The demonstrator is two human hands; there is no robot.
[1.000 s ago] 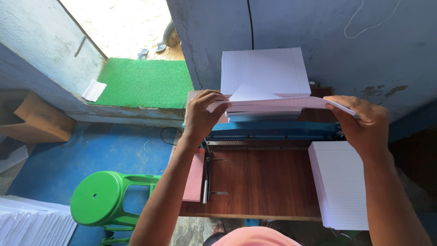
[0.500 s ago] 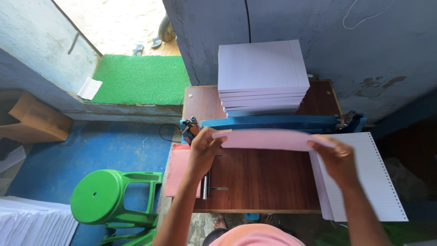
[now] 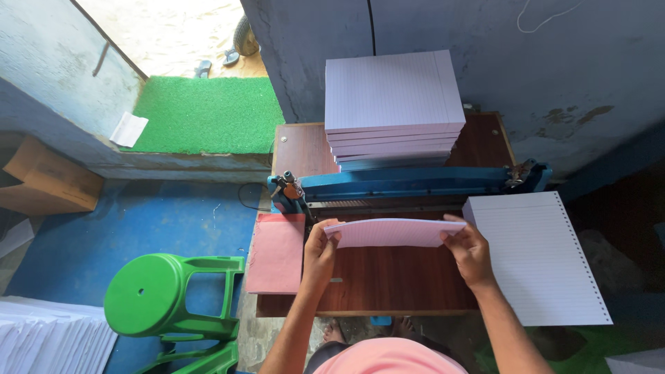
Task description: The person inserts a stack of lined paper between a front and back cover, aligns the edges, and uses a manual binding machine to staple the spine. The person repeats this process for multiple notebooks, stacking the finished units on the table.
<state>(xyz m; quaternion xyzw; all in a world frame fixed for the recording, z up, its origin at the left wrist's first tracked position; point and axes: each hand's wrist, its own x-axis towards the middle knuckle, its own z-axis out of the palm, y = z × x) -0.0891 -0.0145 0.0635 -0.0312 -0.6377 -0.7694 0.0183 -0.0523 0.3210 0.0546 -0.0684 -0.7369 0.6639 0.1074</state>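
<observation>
Both my hands hold a thin bundle of pale pink sheets [image 3: 391, 233] just above the brown wooden table [image 3: 409, 287]. My left hand [image 3: 320, 251] grips its left end and my right hand [image 3: 467, 251] grips its right end. The bundle lies level in front of a blue perforating machine [image 3: 409, 183] that spans the table. Behind the machine stands a tall stack of ruled paper pads [image 3: 391, 104]. A ruled white stack with punched edge holes [image 3: 537, 256] rests at the table's right, close to my right hand.
A pink card sheet [image 3: 276, 253] lies on the table's left edge. A green plastic stool [image 3: 163, 294] stands on the blue floor at left, with white paper piles [image 3: 48, 339] beside it. A cardboard box [image 3: 45, 180] and a green mat [image 3: 208, 114] lie further back.
The pink bundle has come down from the tall stack, past the blue machine, toward me. My hands have moved closer together along its front edge.
</observation>
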